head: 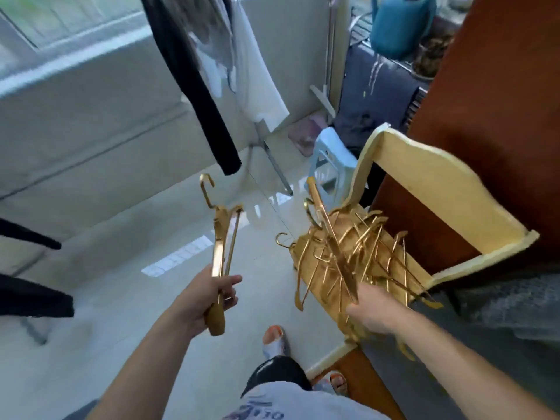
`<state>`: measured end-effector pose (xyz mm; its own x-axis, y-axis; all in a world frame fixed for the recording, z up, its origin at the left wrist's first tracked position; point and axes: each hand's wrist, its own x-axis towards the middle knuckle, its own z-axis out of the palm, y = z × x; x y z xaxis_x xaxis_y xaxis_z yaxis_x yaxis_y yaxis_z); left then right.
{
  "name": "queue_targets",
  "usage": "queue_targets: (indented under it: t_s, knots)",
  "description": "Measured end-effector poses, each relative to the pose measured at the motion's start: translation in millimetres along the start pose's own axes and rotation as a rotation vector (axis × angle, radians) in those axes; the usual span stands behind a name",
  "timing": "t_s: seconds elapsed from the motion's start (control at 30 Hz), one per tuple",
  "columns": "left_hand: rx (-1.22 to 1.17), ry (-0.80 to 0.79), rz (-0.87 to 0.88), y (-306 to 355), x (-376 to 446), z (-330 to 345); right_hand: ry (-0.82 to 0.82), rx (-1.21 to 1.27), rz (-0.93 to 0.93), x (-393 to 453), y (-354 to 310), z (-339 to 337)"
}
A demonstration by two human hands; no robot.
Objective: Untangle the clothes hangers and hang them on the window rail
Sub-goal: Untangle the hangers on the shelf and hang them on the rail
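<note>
A tangled heap of gold clothes hangers (369,253) lies on the seat of a cream-framed chair (448,174) at the right. My left hand (206,301) grips one gold hanger (219,237) by its shoulder end, with the hook pointing up and away, left of the heap. My right hand (372,310) holds the near end of another gold hanger (330,234) that slants up out of the heap. The window (60,22) with its white frame shows at the top left; no rail is clearly visible.
A black garment (194,83) and a white one (248,65) hang from above in the middle. Dark sleeves (27,295) reach in from the left. A pale blue plastic stool (330,156) stands behind the chair, a brown cabinet (500,101) at the right. My feet (274,341) stand on glossy floor.
</note>
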<state>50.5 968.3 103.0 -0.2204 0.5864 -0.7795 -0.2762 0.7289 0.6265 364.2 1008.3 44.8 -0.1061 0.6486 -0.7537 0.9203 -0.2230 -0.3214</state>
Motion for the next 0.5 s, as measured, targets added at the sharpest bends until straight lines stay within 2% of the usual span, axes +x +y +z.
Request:
queue_targets:
  t_s: [0.13, 0.2, 0.27, 0.5]
  knots:
    - [-0.186, 0.018, 0.106, 40, -39, -48, -0.036, 0.061, -0.189, -30, -98, -37]
    - [-0.251, 0.038, 0.107, 56, -45, -65, -0.063, 0.101, -0.215, -40, -131, -44]
    - [-0.269, 0.091, 0.111, 78, -50, -85, -0.05, 0.169, -0.243, -50, -168, -53]
    - [-0.285, 0.091, 0.3, 191, -87, -182, 0.056, 0.27, -0.423, -78, -331, -79]
